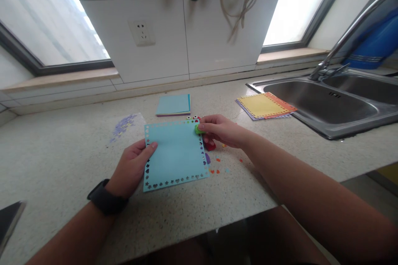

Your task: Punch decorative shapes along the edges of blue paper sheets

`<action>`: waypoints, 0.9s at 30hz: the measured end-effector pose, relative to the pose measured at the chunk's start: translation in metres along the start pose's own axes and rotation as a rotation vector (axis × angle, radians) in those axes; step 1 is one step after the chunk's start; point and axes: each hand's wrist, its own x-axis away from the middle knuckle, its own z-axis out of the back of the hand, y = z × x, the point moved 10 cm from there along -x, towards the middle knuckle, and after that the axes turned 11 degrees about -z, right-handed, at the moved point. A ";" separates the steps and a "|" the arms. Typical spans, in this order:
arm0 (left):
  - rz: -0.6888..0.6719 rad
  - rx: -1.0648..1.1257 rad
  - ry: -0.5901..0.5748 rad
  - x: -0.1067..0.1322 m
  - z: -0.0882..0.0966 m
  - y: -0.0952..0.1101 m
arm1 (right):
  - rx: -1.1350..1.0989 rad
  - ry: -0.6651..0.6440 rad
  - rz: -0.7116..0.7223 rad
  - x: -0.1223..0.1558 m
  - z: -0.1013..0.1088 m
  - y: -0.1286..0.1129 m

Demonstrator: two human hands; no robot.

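Note:
A light blue paper square (175, 155) with small shapes punched along its edges lies on the speckled countertop (62, 165). My left hand (132, 167) pinches its left edge, thumb on top. My right hand (219, 129) is closed on a small green and red craft punch (199, 126) at the sheet's top right corner. A red piece (210, 146) shows under that hand. Tiny coloured paper bits (217, 167) lie scattered to the right of the sheet.
A stack of blue paper (173, 104) sits behind the sheet. Yellow, orange and purple punched sheets (264, 105) lie by the steel sink (329, 103) at right. Purple scraps (124, 126) lie at left. A dark object (9, 219) is at the lower left edge.

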 end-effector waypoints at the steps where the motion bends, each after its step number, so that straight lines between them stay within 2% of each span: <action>1: -0.002 -0.001 -0.002 0.000 0.000 0.000 | -0.004 0.002 -0.006 0.000 0.000 0.000; 27: 0.014 -0.002 0.011 0.001 -0.001 0.002 | 0.021 0.042 -0.034 -0.003 0.000 0.003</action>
